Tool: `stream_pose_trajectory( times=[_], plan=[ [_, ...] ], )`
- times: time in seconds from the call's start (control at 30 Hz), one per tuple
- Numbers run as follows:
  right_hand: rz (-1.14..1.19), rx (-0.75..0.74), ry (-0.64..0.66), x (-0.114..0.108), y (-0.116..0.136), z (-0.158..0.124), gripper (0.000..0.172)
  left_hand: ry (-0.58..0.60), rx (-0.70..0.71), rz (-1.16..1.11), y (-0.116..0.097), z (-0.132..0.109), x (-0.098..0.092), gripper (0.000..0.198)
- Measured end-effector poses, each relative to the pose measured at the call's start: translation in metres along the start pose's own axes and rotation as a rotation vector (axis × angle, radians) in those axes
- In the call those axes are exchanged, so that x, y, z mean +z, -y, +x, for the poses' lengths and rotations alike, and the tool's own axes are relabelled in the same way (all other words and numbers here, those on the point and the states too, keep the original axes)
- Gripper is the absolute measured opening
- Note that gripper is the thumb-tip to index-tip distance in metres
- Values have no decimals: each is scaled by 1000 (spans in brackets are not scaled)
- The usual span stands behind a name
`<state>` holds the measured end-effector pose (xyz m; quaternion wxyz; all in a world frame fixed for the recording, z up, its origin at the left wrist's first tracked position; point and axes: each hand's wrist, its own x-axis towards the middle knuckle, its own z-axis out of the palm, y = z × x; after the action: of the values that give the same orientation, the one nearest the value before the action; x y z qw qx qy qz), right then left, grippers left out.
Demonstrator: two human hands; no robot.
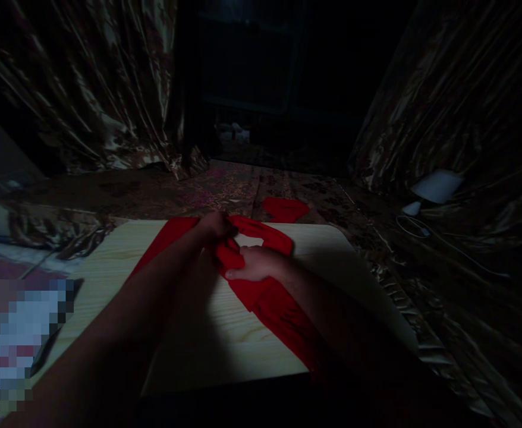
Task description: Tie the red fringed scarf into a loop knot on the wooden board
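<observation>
A long red cloth (283, 315) lies across the pale wooden table, with one length running to the lower right and another (165, 241) to the left under my left arm. Between them the cloth bends into a loop, and the tabletop shows through its gap. My left hand (216, 227) is closed on the cloth at the loop's left side, its fingers partly in shadow. Nearer to me, my right hand (258, 263) grips the front of the loop, thumb low and fingers curled over the fabric. Darkness hides whether the cloth is knotted and what kind of piece it is.
Just beyond the far edge of the table (243, 333), a second red cloth piece (285, 209) lies on a patterned cover. A small white lamp (437, 185) with a cord stands at the right. Curtains (127, 77) hang on both sides. The lower left corner is blurred out.
</observation>
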<state>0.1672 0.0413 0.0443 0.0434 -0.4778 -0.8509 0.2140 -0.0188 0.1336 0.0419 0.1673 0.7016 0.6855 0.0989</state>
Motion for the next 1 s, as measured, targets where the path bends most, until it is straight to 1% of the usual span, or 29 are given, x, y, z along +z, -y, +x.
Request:
stream_pose_trajectory(
  times=[0.03,0.07,0.13,0.17,0.2,0.23,0.27,0.33,0.4,0.43,0.47,0.53,0.6,0.63,0.73,0.87,1.0],
  plan=[
    [13,-14,-39,-2,-3,-1,64,-42,-13,9,-3,-7,3,56],
    [36,-33,-120,-5,-7,-2,59,-106,-25,0,-6,-14,6,65],
    [97,-54,-366,-11,-22,-3,43,-269,-57,-58,-10,-32,14,75],
    [132,-44,-497,-14,-34,-3,35,-360,-73,-111,-10,-41,18,74],
    [170,-6,-617,-17,-47,-4,29,-443,-91,-182,-10,-50,22,71],
    [230,71,-715,-20,-62,-4,26,-504,-106,-263,-8,-58,26,68],
    [291,165,-763,-22,-79,-5,24,-538,-135,-353,-6,-64,30,65],
    [379,355,-783,-23,-113,-10,20,-527,-216,-531,1,-73,37,62],
    [352,471,-757,-19,-142,-18,14,-458,-296,-659,8,-79,40,62],
    [303,484,-732,-15,-154,-23,12,-419,-318,-682,10,-83,42,62],
    [244,461,-703,-11,-164,-28,11,-391,-320,-669,11,-87,44,63],
    [100,350,-670,-1,-176,-37,13,-388,-265,-554,8,-100,50,64],
    [-31,254,-672,6,-181,-43,14,-430,-161,-401,2,-117,59,64],
    [-84,231,-679,8,-181,-45,15,-453,-108,-341,-2,-125,64,63],
    [-179,229,-673,10,-176,-47,16,-487,-18,-249,-10,-142,77,56],
    [-242,258,-654,9,-170,-52,18,-488,2,-176,-11,-143,80,52],
    [-316,322,-680,12,-166,-61,20,-427,-15,-56,-9,-138,80,56]
  ],
)
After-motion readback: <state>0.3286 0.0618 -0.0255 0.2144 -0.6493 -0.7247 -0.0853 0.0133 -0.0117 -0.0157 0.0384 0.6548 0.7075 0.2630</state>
